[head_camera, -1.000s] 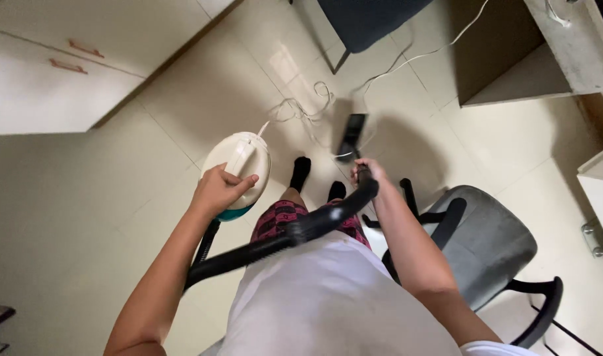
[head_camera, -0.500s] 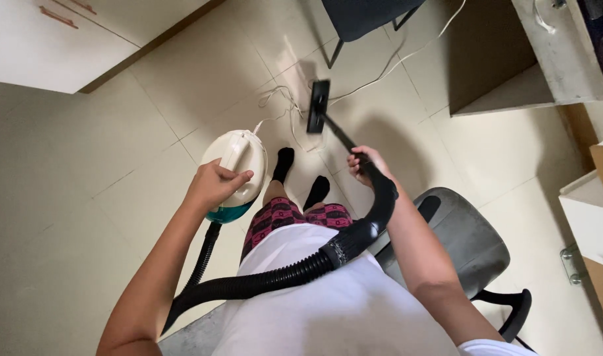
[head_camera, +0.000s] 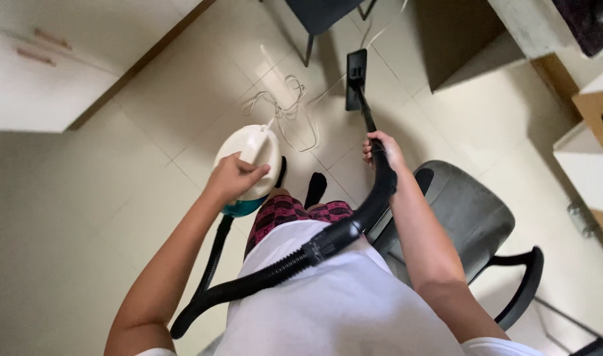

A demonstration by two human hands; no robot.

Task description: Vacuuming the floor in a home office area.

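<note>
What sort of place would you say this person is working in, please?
Probably a home office or study room. A grey office chair stands on a pale tiled floor, with white cabinets beside it. The left hand carries a small vacuum cleaner; the right hand grips its wand.

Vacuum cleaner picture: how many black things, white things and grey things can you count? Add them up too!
Black: 3 - the hose, the wand in the right hand, the floor nozzle.
White: 2 - the vacuum body under the left hand, the power cord.
Grey: 1 - the chair.
Total: 6
</note>
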